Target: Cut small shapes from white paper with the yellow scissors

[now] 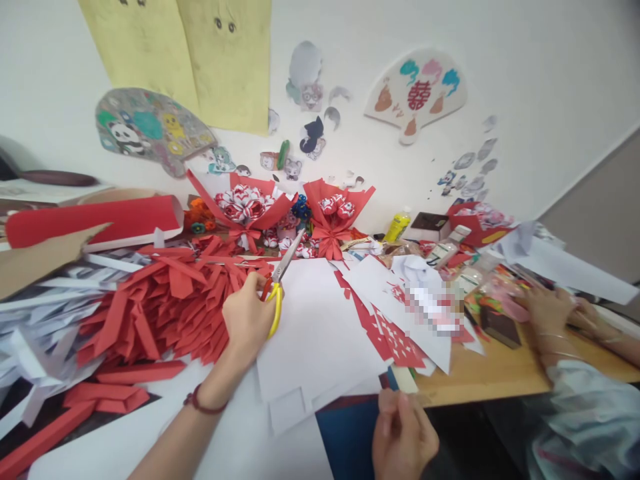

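My left hand (pixel 247 320), a dark red bracelet at its wrist, is closed around a pair of scissors (pixel 289 256) with yellow and orange-red handles. Their blades point up and away from me, over the near edge of the flower bouquets. Beneath and beside them lies a stack of white paper (pixel 320 327). My right hand (pixel 405 430) is low in the view, thumb and fingers pinched together; whatever is between them, if anything, I cannot make out. Just beyond its fingertips is a small cream piece of card (pixel 404 379).
Folded red paper strips (pixel 170 300) heap on the left, beside white strips (pixel 45 340). Red-wrapped bouquets (pixel 245 207) stand against the wall. Red cut-out paper (pixel 395 343), bottles (pixel 450 245) and a yellow bottle (pixel 398 224) lie rightward. Another person's hands (pixel 550 310) work at right.
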Tool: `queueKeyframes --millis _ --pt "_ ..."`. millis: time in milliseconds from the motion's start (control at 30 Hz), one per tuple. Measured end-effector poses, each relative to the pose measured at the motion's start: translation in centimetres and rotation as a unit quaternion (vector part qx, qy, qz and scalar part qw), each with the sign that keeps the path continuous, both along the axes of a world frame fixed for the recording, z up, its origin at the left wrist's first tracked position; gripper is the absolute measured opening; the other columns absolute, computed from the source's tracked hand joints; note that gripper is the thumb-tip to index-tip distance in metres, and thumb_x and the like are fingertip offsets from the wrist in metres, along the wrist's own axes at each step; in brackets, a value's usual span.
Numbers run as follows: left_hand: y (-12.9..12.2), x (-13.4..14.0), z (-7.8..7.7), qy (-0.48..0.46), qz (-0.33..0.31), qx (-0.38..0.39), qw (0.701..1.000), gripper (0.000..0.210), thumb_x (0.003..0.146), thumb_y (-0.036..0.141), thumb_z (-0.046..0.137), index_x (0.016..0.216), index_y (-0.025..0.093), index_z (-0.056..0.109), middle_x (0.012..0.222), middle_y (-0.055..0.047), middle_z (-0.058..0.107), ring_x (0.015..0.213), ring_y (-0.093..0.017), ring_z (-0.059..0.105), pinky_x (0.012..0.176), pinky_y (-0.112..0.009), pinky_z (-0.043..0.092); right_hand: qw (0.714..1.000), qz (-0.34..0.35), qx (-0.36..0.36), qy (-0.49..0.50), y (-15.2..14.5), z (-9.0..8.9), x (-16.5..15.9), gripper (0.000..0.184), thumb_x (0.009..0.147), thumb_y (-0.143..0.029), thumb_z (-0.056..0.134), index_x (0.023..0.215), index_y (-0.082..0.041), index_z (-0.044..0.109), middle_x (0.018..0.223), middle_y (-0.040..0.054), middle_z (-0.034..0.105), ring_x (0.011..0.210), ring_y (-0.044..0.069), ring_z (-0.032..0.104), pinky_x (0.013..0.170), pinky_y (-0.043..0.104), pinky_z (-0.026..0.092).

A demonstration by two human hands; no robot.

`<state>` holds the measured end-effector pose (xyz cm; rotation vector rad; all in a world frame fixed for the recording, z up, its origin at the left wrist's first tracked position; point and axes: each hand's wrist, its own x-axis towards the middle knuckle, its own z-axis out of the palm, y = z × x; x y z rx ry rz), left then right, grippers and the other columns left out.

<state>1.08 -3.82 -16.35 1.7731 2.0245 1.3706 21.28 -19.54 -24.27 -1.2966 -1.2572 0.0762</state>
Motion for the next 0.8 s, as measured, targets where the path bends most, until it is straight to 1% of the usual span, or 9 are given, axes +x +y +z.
queueKeyframes --millis 100,167,233,333,433,500,567,633,800 --pt "0.2 -0.1 -0.1 -0.068 -0.047 0.006 0.997 0.026 0.075 0.045 0.064 0.074 0.021 0.053 0.067 0.002 0.063 0.063 -0.015 0.061 0.062 -0.024 0.041 0.985 0.002 0.01 0.172 0.0 0.9 0.1 0.043 0.094 -0.033 0.049 0.052 -0.021 0.051 0.041 -0.0008 0.041 0.036 0.008 0.042 0.034 0.026 0.03" --pt "0.3 -0.1 -0.2 -0.119 -0.085 0.014 0.989 0.03 0.075 0.048 0.066 0.074 0.021 0.052 0.066 0.002 0.062 0.06 -0.014 0.059 0.06 -0.023 0.042 0.975 0.044 -0.025 0.218 0.3 1.8 0.5 0.039 0.09 -0.036 0.056 0.055 -0.02 0.055 0.044 -0.0012 0.043 0.039 0.009 0.041 0.037 0.026 0.032" --pt "0.3 -0.1 -0.2 -0.181 -0.118 0.025 0.976 0.031 0.075 0.048 0.066 0.075 0.021 0.052 0.066 0.002 0.062 0.057 -0.013 0.058 0.056 -0.023 0.042 0.98 0.073 -0.079 0.17 1.0 3.2 0.9 0.032 0.089 -0.037 0.058 0.065 -0.018 0.062 0.052 -0.0001 0.051 0.046 0.011 0.046 0.042 0.026 0.037" --pt "0.3 -0.2 -0.1 -0.256 -0.147 0.052 0.954 0.029 0.077 0.045 0.067 0.078 0.021 0.051 0.068 0.002 0.062 0.057 -0.012 0.058 0.057 -0.022 0.044 0.984 0.104 -0.145 0.021 2.6 5.4 1.5 0.02 0.088 -0.036 0.06 0.083 -0.019 0.068 0.068 0.0017 0.061 0.061 0.014 0.056 0.056 0.026 0.046" --pt "0.4 -0.5 -0.1 -0.259 -0.134 0.079 0.953 0.026 0.077 0.041 0.068 0.08 0.021 0.052 0.072 0.002 0.062 0.062 -0.012 0.059 0.064 -0.023 0.047 0.969 0.123 -0.179 -0.119 4.3 6.9 1.4 0.015 0.09 -0.031 0.057 0.096 -0.022 0.068 0.091 0.0032 0.067 0.08 0.016 0.062 0.075 0.03 0.052" --pt "0.3 -0.7 0.0 -0.241 -0.124 0.083 0.959 0.025 0.077 0.041 0.067 0.082 0.02 0.054 0.074 0.001 0.063 0.066 -0.013 0.06 0.067 -0.024 0.048 0.947 0.153 -0.212 -0.187 4.8 7.0 0.9 0.019 0.09 -0.026 0.055 0.105 -0.025 0.067 0.11 0.0042 0.066 0.101 0.019 0.062 0.093 0.036 0.05" --pt "0.2 -0.7 0.1 -0.22 -0.124 0.081 0.964 0.023 0.078 0.04 0.066 0.083 0.02 0.054 0.074 0.001 0.063 0.066 -0.013 0.061 0.067 -0.023 0.047 0.923 0.187 -0.244 -0.23 4.9 6.6 0.3 0.025 0.09 -0.022 0.054 0.112 -0.027 0.065 0.124 0.0038 0.061 0.117 0.02 0.056 0.104 0.039 0.046" --pt "0.1 -0.7 0.1 -0.197 -0.125 0.079 0.969 0.022 0.078 0.038 0.066 0.081 0.02 0.054 0.072 0.001 0.062 0.066 -0.013 0.06 0.064 -0.022 0.046 0.913 0.197 -0.254 -0.249 4.7 6.0 -0.3 0.029 0.09 -0.021 0.053 0.116 -0.029 0.063 0.129 0.0029 0.058 0.122 0.019 0.053 0.108 0.039 0.044" --pt "0.0 -0.6 0.1 -0.162 -0.124 0.068 0.977 0.019 0.077 0.034 0.066 0.078 0.021 0.054 0.07 0.003 0.061 0.065 -0.012 0.06 0.064 -0.022 0.045 0.921 0.162 -0.226 -0.273 4.3 4.9 -1.2 0.031 0.092 -0.02 0.05 0.12 -0.029 0.061 0.133 0.0028 0.056 0.126 0.02 0.051 0.108 0.04 0.045"
